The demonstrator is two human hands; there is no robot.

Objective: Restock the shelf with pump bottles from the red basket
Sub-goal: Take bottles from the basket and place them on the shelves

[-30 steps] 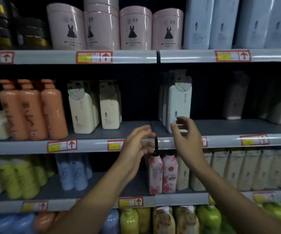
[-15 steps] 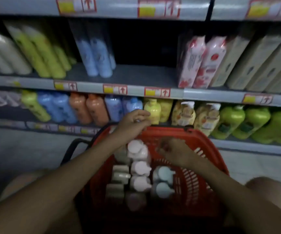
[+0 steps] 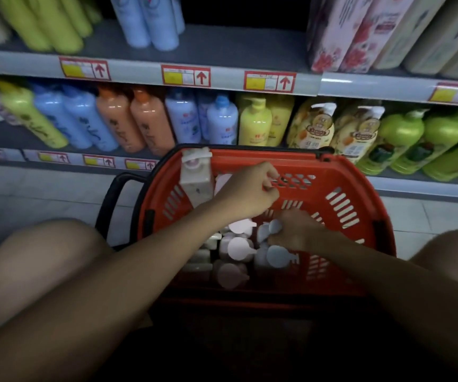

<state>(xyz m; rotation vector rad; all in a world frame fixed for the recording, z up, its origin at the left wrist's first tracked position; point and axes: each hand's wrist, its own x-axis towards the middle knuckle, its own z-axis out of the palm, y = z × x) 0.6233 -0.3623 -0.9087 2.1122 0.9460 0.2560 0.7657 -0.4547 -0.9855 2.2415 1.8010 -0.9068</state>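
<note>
The red basket (image 3: 340, 172) stands on the floor between my knees, below the shelf. Several pump bottles (image 3: 237, 248) lie inside it with pale pink, white and blue heads showing. A cream pump bottle (image 3: 196, 179) stands upright against the basket's far left wall. My left hand (image 3: 247, 194) hovers over the basket just right of that bottle, fingers curled, with nothing visible in them. Lower in the basket, my right hand (image 3: 296, 232) curls its fingers round the head of a blue-capped pump bottle (image 3: 273, 227).
The bottom shelf (image 3: 415, 186) behind the basket carries blue, orange, yellow and green bottles. The shelf above (image 3: 222, 48) holds green and blue bottles on the left and floral cartons (image 3: 340, 37) on the right, with a bare gap between. The basket's black handle (image 3: 112, 194) sticks out to the left.
My view dropped from the upper shelves to the basket. Both hands came down from the shelf edge into the basket, and my right hand has closed on a blue pump head.
</note>
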